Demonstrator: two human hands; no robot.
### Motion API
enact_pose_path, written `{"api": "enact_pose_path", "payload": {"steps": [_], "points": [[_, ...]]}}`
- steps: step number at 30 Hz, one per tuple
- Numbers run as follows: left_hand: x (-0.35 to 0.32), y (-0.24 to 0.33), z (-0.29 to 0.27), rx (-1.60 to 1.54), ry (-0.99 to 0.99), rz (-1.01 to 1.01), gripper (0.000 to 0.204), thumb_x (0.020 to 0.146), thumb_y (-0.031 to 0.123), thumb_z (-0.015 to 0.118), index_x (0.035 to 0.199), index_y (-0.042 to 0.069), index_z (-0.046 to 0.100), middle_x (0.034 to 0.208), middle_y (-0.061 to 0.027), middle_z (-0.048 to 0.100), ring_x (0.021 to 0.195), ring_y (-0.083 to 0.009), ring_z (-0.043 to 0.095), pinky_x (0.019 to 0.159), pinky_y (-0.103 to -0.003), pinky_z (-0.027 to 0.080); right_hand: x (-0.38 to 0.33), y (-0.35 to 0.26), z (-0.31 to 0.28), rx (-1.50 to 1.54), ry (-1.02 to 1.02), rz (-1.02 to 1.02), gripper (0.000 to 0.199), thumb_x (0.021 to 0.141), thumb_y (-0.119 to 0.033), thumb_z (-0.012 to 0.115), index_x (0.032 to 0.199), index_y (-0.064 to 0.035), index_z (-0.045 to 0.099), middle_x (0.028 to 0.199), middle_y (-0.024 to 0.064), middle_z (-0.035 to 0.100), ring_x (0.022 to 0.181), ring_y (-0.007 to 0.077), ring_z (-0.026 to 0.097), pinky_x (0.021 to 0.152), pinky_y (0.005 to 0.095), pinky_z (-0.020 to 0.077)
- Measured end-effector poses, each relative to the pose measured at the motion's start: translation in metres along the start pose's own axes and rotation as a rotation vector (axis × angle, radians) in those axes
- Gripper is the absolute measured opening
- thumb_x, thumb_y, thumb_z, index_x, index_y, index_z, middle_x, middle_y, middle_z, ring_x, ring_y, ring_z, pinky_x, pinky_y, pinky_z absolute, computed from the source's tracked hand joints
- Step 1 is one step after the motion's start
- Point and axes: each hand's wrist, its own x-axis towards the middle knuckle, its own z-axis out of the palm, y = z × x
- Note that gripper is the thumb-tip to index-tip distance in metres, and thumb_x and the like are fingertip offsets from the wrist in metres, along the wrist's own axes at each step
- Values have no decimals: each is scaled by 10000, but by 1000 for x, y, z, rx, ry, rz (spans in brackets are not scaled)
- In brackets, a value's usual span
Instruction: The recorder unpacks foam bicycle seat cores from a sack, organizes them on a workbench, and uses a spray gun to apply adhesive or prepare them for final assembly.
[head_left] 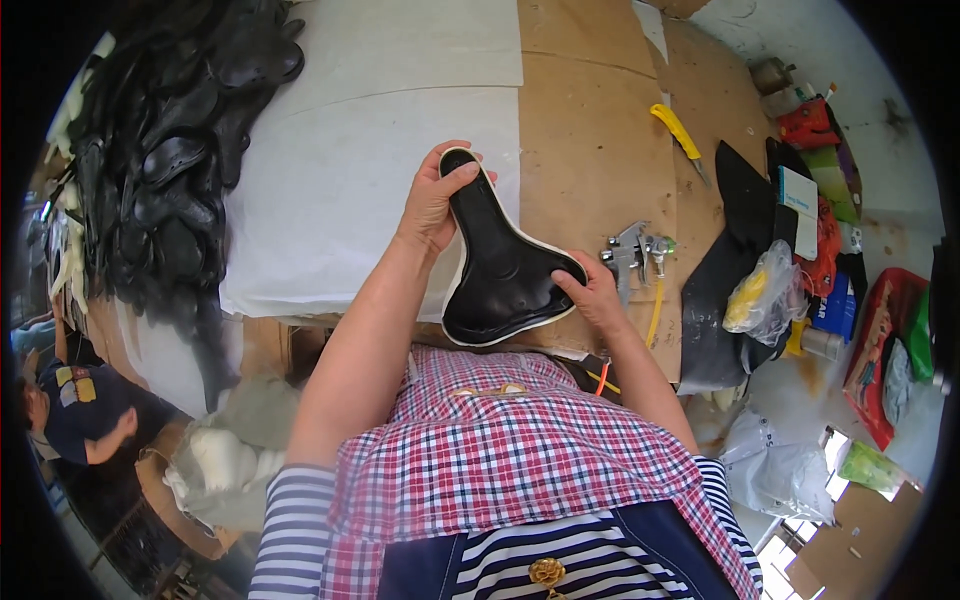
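We see by soft, fairly even light, palest on the white sheet (370,150). Small highlights gleam on the glossy black saddle-shaped piece (490,255) (and more faintly on the dark heap (175,155)). We find the lower left dim, while a bright patch (778,568) at lower right glares nearly white. The middle looks reasonably sharp; toward the black circular rim, edges bend and details soften.

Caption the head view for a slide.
Both hands hold a black, pale-edged saddle-shaped piece; a spray gun and yellow-handled knife lie to its right.
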Motion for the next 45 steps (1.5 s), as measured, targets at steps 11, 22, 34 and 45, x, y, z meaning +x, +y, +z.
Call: {"api": "enact_pose_path", "payload": {"steps": [11,22,34,45], "points": [[-12,7,3,150,-33,74,322,770,68,676,1037,87,496,994,-95,586,938,-248,608,784,-361,525,-5,1,1,-16,-1,-59,278,822,-181,673,1035,-17,600,877,12,611,826,84,557,744,228,455],[-35,86,38,153,-199,265,589,772,-50,606,1289,129,389,1089,-119,551,945,-336,612,817,-419,526,8,-82,-7,302,-30,112,436,802,-276,683,1131,-6,588,1018,30,615,936,122,561,818,262,455],[-96,167,31,256,-287,553,630,784,36,582,1365,123,355,1373,-163,391,1227,-310,424,988,-420,381,-18,-140,31,-150,145,-679,660,685,-20,730,1271,-51,426,1196,117,535,1103,247,531,922,346,426],[-150,198,25,247,-331,691,509,801,49,605,1280,118,448,1338,-205,423,1178,-319,482,968,-442,419,-25,-183,37,-523,291,-1382,466,647,-135,719,1062,-171,510,1203,179,515,1058,396,515,843,451,480]]}}
